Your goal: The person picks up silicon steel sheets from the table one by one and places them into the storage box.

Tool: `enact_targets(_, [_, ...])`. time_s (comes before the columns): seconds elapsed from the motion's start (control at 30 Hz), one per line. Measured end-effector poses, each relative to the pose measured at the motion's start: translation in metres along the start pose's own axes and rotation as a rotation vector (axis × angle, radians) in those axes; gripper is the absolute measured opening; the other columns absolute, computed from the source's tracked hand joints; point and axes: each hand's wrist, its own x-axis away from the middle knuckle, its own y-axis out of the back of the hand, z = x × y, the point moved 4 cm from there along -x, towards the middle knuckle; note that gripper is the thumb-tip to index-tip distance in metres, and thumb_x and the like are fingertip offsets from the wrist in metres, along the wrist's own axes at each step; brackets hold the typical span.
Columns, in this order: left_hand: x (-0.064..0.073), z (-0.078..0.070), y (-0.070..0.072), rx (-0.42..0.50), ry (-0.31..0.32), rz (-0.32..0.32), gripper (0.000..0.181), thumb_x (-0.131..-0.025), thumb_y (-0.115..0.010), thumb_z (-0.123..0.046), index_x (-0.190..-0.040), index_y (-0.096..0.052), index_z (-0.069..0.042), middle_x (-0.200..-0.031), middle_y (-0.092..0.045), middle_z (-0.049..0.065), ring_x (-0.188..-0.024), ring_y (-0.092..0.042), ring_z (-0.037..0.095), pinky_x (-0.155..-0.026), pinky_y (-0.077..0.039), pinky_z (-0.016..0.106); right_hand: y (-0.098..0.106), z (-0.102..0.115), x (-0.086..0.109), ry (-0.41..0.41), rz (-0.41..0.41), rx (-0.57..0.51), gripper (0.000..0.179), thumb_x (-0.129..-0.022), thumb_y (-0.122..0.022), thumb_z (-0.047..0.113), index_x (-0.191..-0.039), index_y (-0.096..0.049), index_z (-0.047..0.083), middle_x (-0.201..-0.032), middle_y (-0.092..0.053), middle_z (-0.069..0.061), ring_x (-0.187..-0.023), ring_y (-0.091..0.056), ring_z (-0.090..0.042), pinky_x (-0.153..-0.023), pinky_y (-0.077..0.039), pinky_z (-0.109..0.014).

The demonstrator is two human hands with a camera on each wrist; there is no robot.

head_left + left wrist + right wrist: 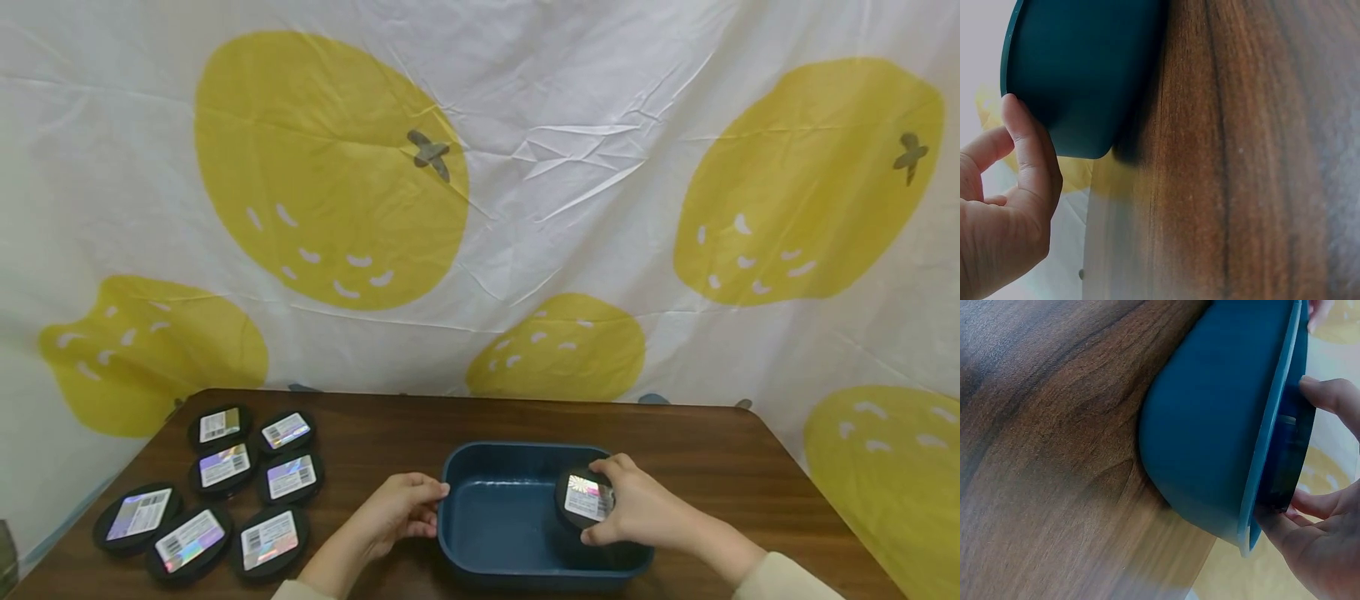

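In the head view, my right hand (633,508) grips a flat round black container (572,512) by its edges, thumb on the near side and fingers on the far side. A white and shiny barcode label covers part of its top. It is over the right half of a dark blue rectangular basin (495,521), and the right wrist view shows the container (1285,456) partly below the rim. My left hand (401,512) pinches the basin's left rim; in the left wrist view a fingertip lies right at the basin's edge (1072,81).
Several similar round black containers (272,542) with barcode labels lie close together at the left of the brown wooden table (375,433). Behind the table hangs a white cloth (540,250) printed with yellow lemons.
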Motion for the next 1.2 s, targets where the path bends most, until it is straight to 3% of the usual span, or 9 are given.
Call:
enact_targets(0.37, [0.002, -0.002, -0.001, 0.006, 0.001, 0.010, 0.015, -0.089, -0.059, -0.016, -0.091, -0.056, -0.001, -0.066, -0.055, 0.001, -0.054, -0.052, 0.005, -0.051, -0.049, 0.018, -0.006, 0.004, -0.003, 0.027, 0.043, -0.002, 0.087, -0.052, -0.085, 0.030, -0.121, -0.050, -0.011, -0.113, -0.049, -0.018, -0.078, -0.050, -0.018, -0.062, -0.045, -0.029])
enact_targets(0.7, [0.002, -0.003, -0.001, 0.002, -0.004, 0.017, 0.018, -0.088, -0.059, -0.016, -0.094, -0.056, 0.001, -0.066, -0.055, 0.001, -0.053, -0.053, 0.005, -0.050, -0.049, 0.018, -0.016, 0.001, -0.008, -0.032, -0.047, -0.001, 0.089, -0.049, -0.086, 0.027, -0.117, -0.047, -0.015, -0.111, -0.047, -0.024, -0.072, -0.053, -0.018, -0.062, -0.048, -0.027])
enact_targets(0.97, [0.000, 0.000, -0.001, 0.001, -0.005, 0.019, 0.018, -0.089, -0.059, -0.016, -0.094, -0.056, 0.001, -0.065, -0.054, 0.000, -0.053, -0.053, 0.006, -0.050, -0.049, 0.018, -0.025, -0.002, -0.011, -0.068, 0.006, 0.031, 0.088, -0.049, -0.085, 0.027, -0.115, -0.049, -0.017, -0.103, -0.049, -0.021, -0.070, -0.051, -0.019, -0.058, -0.047, -0.030])
enact_targets(1.2, [-0.001, -0.001, 0.000, 0.000, -0.005, 0.016, 0.017, -0.089, -0.059, -0.015, -0.094, -0.056, 0.001, -0.065, -0.055, 0.001, -0.053, -0.053, 0.006, -0.050, -0.049, 0.018, -0.031, -0.003, -0.014, -0.051, 0.027, 0.042, 0.087, -0.048, -0.085, 0.029, -0.114, -0.050, -0.016, -0.099, -0.050, -0.018, -0.070, -0.049, -0.019, -0.058, -0.045, -0.030])
